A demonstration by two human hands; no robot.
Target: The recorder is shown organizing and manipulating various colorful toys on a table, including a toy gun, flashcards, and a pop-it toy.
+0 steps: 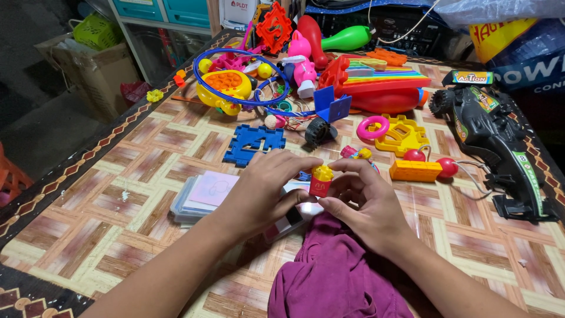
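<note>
Both hands meet at the middle of the table around a small red and yellow toy shaped like a box of fries [321, 180]. My left hand [265, 191] grips it from the left with fingers curled over the top. From the right, my right hand [366, 203] pinches the same toy with thumb and fingers. A purple cloth [335, 277] lies under my right wrist, close to me. Under my left hand a stack of cards or thin plastic sleeves [203, 194] rests on the tabletop.
Many toys crowd the far half of the patterned table [118, 194]: a blue puzzle piece [253, 143], a black wheel [319, 131], a yellow toy phone [225, 88], a pink ring [373, 127], an orange brick [415, 171], a black toy race car [500, 147] at right.
</note>
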